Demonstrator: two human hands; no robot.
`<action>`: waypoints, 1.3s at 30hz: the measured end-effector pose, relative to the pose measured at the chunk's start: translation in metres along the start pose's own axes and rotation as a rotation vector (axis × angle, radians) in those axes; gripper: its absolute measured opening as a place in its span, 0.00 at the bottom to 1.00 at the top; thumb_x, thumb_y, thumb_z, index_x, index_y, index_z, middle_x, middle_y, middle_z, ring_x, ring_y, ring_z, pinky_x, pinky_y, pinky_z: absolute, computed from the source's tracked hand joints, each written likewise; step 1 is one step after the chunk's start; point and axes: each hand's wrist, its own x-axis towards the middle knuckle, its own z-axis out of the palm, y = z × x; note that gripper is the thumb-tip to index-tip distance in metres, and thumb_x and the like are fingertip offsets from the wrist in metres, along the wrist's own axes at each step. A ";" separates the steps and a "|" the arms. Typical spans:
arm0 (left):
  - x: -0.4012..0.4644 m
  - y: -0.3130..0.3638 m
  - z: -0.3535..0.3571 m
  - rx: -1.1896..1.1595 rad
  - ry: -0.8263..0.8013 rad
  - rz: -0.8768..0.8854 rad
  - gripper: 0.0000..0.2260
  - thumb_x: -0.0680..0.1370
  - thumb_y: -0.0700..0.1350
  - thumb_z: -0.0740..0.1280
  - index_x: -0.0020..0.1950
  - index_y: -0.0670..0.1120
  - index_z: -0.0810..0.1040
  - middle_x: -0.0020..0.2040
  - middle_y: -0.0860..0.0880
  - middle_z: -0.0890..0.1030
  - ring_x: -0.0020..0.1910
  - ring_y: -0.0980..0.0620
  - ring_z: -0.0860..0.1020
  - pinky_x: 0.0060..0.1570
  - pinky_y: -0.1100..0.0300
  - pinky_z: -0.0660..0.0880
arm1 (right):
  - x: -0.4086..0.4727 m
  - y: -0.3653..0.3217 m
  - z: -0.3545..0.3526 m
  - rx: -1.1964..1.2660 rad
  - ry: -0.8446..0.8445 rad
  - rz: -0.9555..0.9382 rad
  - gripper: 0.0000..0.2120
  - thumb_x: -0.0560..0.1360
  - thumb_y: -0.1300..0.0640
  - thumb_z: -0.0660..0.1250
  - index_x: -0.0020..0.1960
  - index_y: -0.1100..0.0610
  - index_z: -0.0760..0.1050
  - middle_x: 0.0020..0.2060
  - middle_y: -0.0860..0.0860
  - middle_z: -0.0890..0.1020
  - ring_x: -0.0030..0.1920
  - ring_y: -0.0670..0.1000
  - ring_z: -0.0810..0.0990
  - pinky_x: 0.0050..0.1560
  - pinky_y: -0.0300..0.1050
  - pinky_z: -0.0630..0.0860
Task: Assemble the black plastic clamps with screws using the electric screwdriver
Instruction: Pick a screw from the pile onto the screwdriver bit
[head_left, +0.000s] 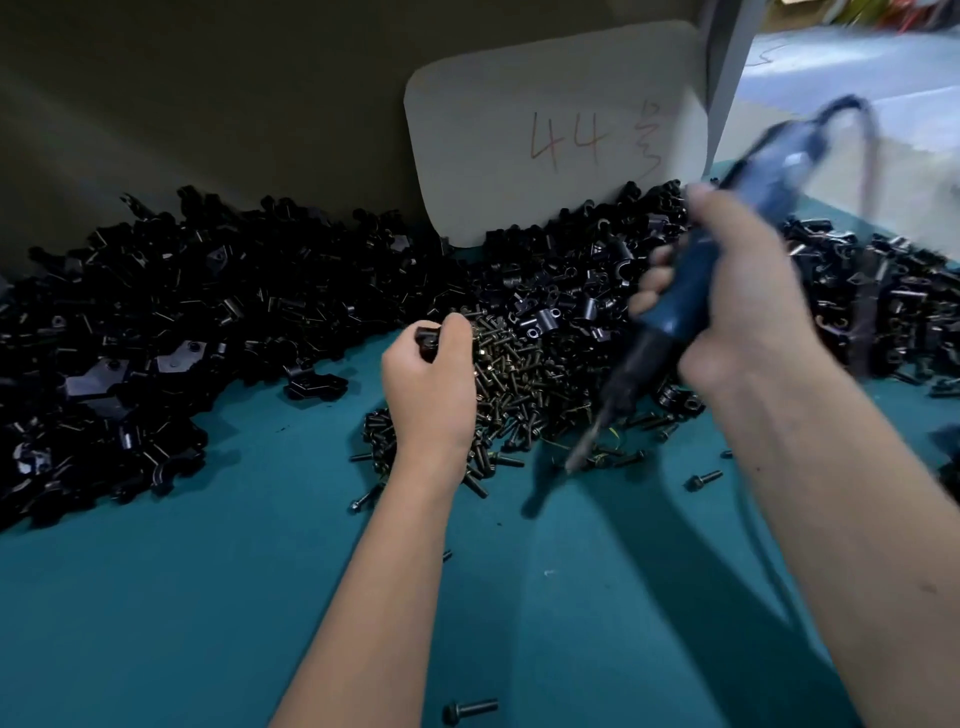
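Progress, as we judge it, is partway through a long batch job, with most of the stock not yet handled. We see loose black plastic clamps (171, 291) heaped along the back of the teal work surface (182, 597), and a further heap (883, 301) at the right; we cannot tell which of these are assembled and which are bare parts. A mound of screws (524, 374) lies in the middle, with strays such as one screw (470, 709) near the front edge.

Our left hand (428, 384) has its fingers curled round a small black clamp piece (428, 340), held just above the screw mound. Our right hand (727, 306) is wrapped round the grip of the blue electric screwdriver (691, 291), which is tilted, its bit (584, 444) pointing down toward the surface beside the screws. The tool is motion-blurred. Whether a screw sits on the bit or in the held piece cannot be told.

A white card (556, 130) marked "44" leans behind the heaps.
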 end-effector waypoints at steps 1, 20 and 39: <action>-0.001 -0.001 0.001 -0.018 -0.012 -0.026 0.20 0.81 0.47 0.65 0.31 0.54 0.62 0.29 0.54 0.62 0.30 0.52 0.60 0.28 0.56 0.57 | -0.001 0.009 -0.001 -0.106 -0.037 0.048 0.12 0.76 0.53 0.74 0.50 0.56 0.72 0.36 0.51 0.73 0.27 0.47 0.73 0.27 0.41 0.73; -0.003 0.004 0.000 -0.466 -0.189 -0.310 0.11 0.84 0.50 0.63 0.47 0.47 0.66 0.29 0.51 0.68 0.23 0.56 0.60 0.19 0.64 0.55 | -0.002 0.058 -0.005 -0.617 -0.179 -0.158 0.13 0.78 0.49 0.73 0.53 0.55 0.73 0.38 0.57 0.84 0.30 0.55 0.84 0.32 0.46 0.81; -0.011 0.009 0.013 -0.155 -0.232 -0.033 0.09 0.84 0.51 0.58 0.47 0.49 0.71 0.36 0.49 0.77 0.31 0.52 0.74 0.27 0.59 0.69 | -0.012 0.045 -0.007 -1.222 -0.148 -0.659 0.13 0.77 0.42 0.70 0.52 0.51 0.81 0.43 0.48 0.81 0.42 0.46 0.77 0.45 0.46 0.74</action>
